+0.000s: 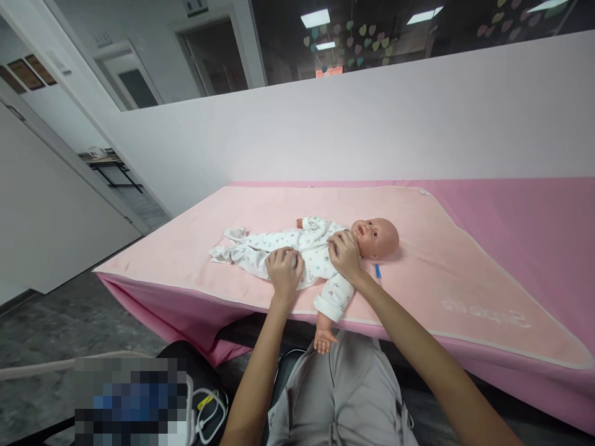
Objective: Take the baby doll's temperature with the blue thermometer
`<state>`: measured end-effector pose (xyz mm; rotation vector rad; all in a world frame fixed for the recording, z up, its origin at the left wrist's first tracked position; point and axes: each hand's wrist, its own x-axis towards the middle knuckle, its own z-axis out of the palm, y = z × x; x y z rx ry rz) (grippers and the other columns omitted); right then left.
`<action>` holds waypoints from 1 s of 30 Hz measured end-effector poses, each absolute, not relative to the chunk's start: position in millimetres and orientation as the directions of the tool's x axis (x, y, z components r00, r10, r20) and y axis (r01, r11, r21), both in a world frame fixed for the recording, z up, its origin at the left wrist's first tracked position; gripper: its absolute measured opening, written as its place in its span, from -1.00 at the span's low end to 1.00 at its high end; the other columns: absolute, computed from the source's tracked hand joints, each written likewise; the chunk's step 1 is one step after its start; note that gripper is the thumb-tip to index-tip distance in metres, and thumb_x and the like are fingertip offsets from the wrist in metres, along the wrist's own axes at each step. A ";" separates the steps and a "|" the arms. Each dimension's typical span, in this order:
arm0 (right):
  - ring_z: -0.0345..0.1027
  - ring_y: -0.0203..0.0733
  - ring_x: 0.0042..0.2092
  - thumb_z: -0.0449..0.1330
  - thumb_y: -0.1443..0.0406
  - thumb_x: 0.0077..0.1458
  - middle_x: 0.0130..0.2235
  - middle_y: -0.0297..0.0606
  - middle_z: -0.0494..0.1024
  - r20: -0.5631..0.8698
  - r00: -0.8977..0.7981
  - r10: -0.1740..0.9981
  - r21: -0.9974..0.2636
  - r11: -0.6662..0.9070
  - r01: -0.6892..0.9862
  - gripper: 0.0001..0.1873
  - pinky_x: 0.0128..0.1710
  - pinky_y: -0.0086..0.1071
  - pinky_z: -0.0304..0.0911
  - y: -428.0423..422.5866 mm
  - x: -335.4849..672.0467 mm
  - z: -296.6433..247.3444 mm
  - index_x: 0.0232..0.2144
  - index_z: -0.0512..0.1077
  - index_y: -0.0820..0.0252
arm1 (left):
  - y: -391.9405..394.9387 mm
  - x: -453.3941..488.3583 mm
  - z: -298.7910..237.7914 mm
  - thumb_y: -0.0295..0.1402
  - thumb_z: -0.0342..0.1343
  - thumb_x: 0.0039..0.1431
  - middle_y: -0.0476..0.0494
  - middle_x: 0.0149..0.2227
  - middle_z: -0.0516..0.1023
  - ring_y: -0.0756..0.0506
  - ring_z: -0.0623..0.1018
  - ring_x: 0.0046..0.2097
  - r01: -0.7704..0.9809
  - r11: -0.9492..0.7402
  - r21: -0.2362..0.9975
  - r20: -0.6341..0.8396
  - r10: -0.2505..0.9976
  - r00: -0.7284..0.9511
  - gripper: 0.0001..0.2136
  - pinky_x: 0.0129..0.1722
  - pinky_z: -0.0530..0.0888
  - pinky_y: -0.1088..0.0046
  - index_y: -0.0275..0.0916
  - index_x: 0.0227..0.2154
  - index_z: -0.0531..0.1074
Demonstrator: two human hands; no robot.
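A bald baby doll [385, 238] lies on its back on a pale pink blanket [176, 241], its head toward the right. It wears a white printed footed romper [260, 241]. My left hand [284, 272] is at the romper's waist, with curled fingers closed on the cloth. Up near the collar, my right hand [344, 255] has its bent fingers on the romper's front, gripping the fabric there. My fingertips are partly hidden. The doll's near arm [324, 339] hangs over the table edge toward my lap.
A small blue-tipped stick [378, 271] lies beside the doll's head. The blanket covers a table draped in a pink cloth [534, 217], with a white wall [372, 124] behind it. A white cable [209, 409] lies on a dark surface at lower left, beside a blurred patch.
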<state>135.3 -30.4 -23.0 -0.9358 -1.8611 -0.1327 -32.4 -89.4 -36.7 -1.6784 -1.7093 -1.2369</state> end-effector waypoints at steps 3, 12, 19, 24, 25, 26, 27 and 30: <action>0.18 -0.15 -0.22 0.01 0.44 0.03 -0.35 -0.23 0.38 0.818 -0.190 0.543 -0.308 0.693 0.652 -0.85 -0.18 -0.28 0.09 -30.5 135.1 -22.6 -0.43 0.36 0.17 | -88.8 -35.1 -37.2 -0.33 0.06 0.03 -0.14 -0.24 0.51 -0.17 0.40 -0.15 0.946 -0.137 0.292 0.806 0.569 -0.166 -0.88 -0.12 0.24 0.25 -0.18 -0.40 0.48; 0.17 -0.14 -0.25 -0.03 0.45 0.04 -0.36 -0.23 0.37 0.815 -0.189 0.547 -0.324 0.702 0.635 -0.85 -0.21 -0.27 0.08 -31.6 134.7 -22.6 -0.44 0.30 0.16 | -91.1 -34.3 -37.8 -0.32 0.04 0.08 -0.15 -0.20 0.51 -0.18 0.40 -0.11 0.951 -0.153 0.269 0.782 0.611 -0.123 -0.84 -0.10 0.25 0.23 -0.16 -0.32 0.49; 0.17 -0.15 -0.25 -0.03 0.45 0.04 -0.36 -0.24 0.37 0.811 -0.193 0.552 -0.327 0.702 0.633 -0.86 -0.20 -0.27 0.08 -31.8 135.2 -22.4 -0.44 0.28 0.17 | -90.9 -32.6 -39.4 -0.41 -0.02 0.11 -0.11 -0.23 0.54 -0.15 0.42 -0.16 0.962 -0.167 0.215 0.811 0.580 -0.080 -0.84 -0.13 0.24 0.27 -0.17 -0.34 0.47; 0.16 -0.15 -0.26 -0.04 0.44 0.05 -0.37 -0.24 0.36 0.815 -0.181 0.550 -0.337 0.705 0.624 -0.86 -0.21 -0.28 0.08 -31.9 135.0 -22.1 -0.44 0.26 0.17 | -89.8 -35.6 -40.5 -0.38 0.01 0.11 -0.12 -0.27 0.54 -0.13 0.44 -0.19 0.953 -0.181 0.244 0.834 0.541 -0.111 -0.87 -0.15 0.27 0.29 -0.18 -0.36 0.46; 0.16 -0.15 -0.26 -0.05 0.44 0.05 -0.38 -0.24 0.36 0.820 -0.175 0.545 -0.338 0.708 0.620 -0.86 -0.21 -0.28 0.08 -32.0 135.1 -21.8 -0.45 0.26 0.16 | -90.0 -35.6 -38.7 -0.37 0.01 0.11 -0.13 -0.28 0.54 -0.13 0.44 -0.19 0.949 -0.181 0.258 0.834 0.538 -0.124 -0.88 -0.15 0.27 0.29 -0.18 -0.36 0.45; 0.16 -0.15 -0.27 -0.06 0.44 0.05 -0.39 -0.24 0.35 0.825 -0.168 0.540 -0.340 0.711 0.616 -0.86 -0.22 -0.28 0.08 -32.1 135.2 -21.5 -0.45 0.25 0.16 | -91.1 -35.2 -36.0 -0.36 0.02 0.11 -0.14 -0.28 0.53 -0.12 0.45 -0.19 0.947 -0.178 0.269 0.833 0.536 -0.136 -0.88 -0.14 0.28 0.29 -0.19 -0.37 0.45; 0.16 -0.15 -0.28 -0.06 0.44 0.05 -0.39 -0.25 0.35 0.829 -0.162 0.535 -0.340 0.713 0.614 -0.85 -0.22 -0.28 0.08 -32.1 135.3 -21.1 -0.45 0.24 0.16 | -93.4 -34.3 -32.7 -0.34 0.02 0.11 -0.15 -0.28 0.52 -0.13 0.45 -0.18 0.946 -0.172 0.275 0.831 0.538 -0.143 -0.88 -0.13 0.28 0.28 -0.19 -0.38 0.44; 0.16 -0.15 -0.30 -0.07 0.44 0.05 -0.42 -0.25 0.33 0.832 -0.147 0.535 -0.348 0.710 0.611 -0.85 -0.24 -0.28 0.09 -31.8 135.5 -20.3 -0.45 0.24 0.16 | -112.9 -31.3 -27.8 -0.33 0.03 0.10 -0.19 -0.18 0.49 -0.15 0.44 -0.10 0.952 -0.139 0.274 0.832 0.531 -0.162 -0.87 -0.06 0.28 0.24 -0.19 -0.32 0.43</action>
